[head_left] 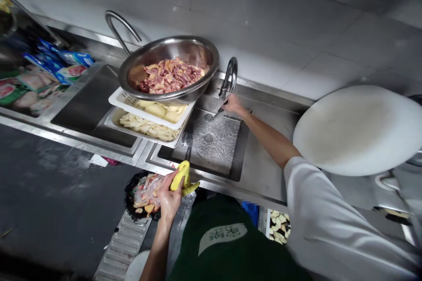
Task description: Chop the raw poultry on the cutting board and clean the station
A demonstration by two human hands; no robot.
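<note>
My left hand (169, 195) is closed around a yellow sponge or cloth (182, 177) at the near rim of the sink (184, 169). Just left of it sits a dark bag of food scraps (145, 193). My right hand (232, 104) reaches across the wet sink basin to the base of the steel faucet (230, 74), fingers curled on its handle. Water wets the basin floor (214, 140). My white sleeve (323, 219) and green apron (224, 241) fill the lower right.
A steel bowl of chopped raw meat (169, 74) rests on a white basket of potatoes (154, 112) over a tray of cut strips (147, 128). A round white board (356, 129) lies on the right. Packaged food (36, 81) fills the left. A basket of cut pieces (278, 226) is below.
</note>
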